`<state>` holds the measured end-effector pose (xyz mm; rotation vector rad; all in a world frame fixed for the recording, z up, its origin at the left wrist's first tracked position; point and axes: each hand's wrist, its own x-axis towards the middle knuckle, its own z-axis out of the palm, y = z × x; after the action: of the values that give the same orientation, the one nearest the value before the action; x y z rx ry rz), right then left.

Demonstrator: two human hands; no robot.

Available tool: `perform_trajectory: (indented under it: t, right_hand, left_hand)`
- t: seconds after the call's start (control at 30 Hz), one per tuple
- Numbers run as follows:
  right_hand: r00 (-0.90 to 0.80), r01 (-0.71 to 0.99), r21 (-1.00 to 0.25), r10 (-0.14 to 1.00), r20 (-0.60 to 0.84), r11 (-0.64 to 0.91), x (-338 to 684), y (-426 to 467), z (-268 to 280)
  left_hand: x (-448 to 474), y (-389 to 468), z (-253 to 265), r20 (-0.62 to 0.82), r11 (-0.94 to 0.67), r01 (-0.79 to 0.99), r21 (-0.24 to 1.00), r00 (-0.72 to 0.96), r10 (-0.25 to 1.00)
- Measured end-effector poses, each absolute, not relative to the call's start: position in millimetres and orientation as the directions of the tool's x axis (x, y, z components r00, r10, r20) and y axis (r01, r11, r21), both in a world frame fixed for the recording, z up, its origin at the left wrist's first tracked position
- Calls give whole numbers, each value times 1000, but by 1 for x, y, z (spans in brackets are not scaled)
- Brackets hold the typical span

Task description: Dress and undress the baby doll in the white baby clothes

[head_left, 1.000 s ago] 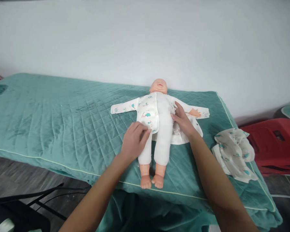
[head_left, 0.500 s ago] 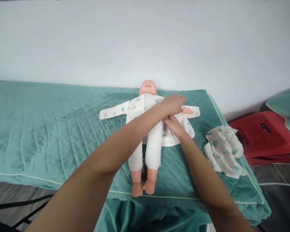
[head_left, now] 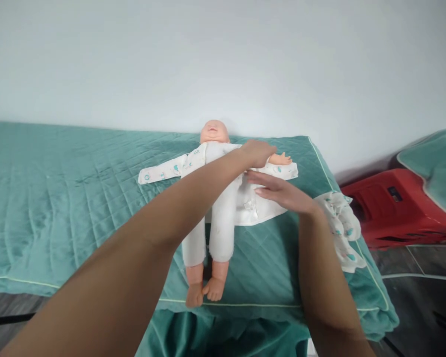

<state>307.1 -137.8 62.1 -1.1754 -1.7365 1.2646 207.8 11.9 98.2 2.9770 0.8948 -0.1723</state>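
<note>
A baby doll [head_left: 222,228] lies on its back on the green quilted bed, head toward the wall. One arm is inside the sleeve of a white printed shirt [head_left: 167,168]; the shirt's other half is spread beneath the doll on the right. Reaching across the chest, my left hand [head_left: 259,152] is closed around the doll's other arm, whose bare hand [head_left: 281,158] pokes out beyond it above the empty-looking sleeve. My right hand [head_left: 282,191] is open, fingers stretched out over the spread shirt, just below my left hand. Its fingertips are at the shirt near the doll's side.
A crumpled white printed garment [head_left: 344,230] lies near the bed's right edge, partly behind my right forearm. Beyond that edge stands a red plastic stool [head_left: 401,208], with green fabric [head_left: 434,161] behind it. The green quilted cover [head_left: 78,208] extends left along the pale wall.
My right hand has drawn away from my left and its fingers have straightened. My left hand stays at the doll's arm. The whole view has shifted slightly.
</note>
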Motion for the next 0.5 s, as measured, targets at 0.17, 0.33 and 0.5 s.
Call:
perform_trajectory:
  t: [0.17, 0.33, 0.5]
  right_hand:
    - [311, 742, -644, 947, 83, -188, 331, -117, 35]
    - [439, 732, -596, 897, 42, -330, 337, -94, 16]
    - [686, 284, -922, 728, 3, -264, 361, -93, 19]
  left_hand:
    - [200, 7, 95, -76, -836, 549, 12, 834, 547]
    - [196, 1, 93, -55, -852, 524, -14, 850, 524]
    - [192, -6, 87, -59, -865, 490, -111, 865, 498]
